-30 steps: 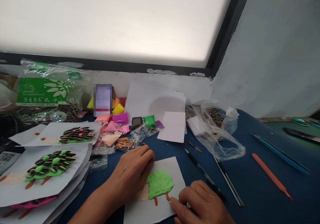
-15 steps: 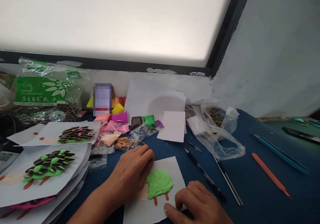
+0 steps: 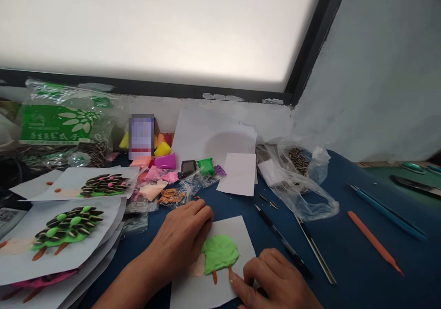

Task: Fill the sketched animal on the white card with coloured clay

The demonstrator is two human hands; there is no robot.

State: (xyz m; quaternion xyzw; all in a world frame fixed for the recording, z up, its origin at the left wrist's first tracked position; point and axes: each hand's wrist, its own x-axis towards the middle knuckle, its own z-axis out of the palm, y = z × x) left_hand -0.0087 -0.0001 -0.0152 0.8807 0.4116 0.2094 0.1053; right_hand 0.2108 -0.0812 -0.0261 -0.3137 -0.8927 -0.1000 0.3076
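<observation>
A white sheet of paper (image 3: 203, 293) lies on the blue table, bearing a flattened light-green clay shape (image 3: 220, 254). A pale peach clay piece (image 3: 198, 266) adjoins its left side, partly covered by my left hand (image 3: 188, 228). Two small brown clay strips, a left one (image 3: 215, 277) and a right one (image 3: 230, 272), stick out below the green. My left hand is closed, its bent fingers holding down the paper's upper left edge; the fingertips are hidden. With thumb and curled fingers apart, my right hand (image 3: 272, 279) touches the right strip's lower end with its thumb tip.
Finished sheets with clay and sunflower seeds (image 3: 74, 224) are stacked left. Colourful clay packs (image 3: 165, 162) and a phone-like screen (image 3: 141, 136) stand behind. Pens (image 3: 282, 240), an orange clay tool (image 3: 375, 242), blue tweezers (image 3: 387, 212) and a seed bag (image 3: 299, 175) lie right.
My right thumb has come onto the lower end of the right brown strip, while the right fingers shifted slightly. The left hand stays in place.
</observation>
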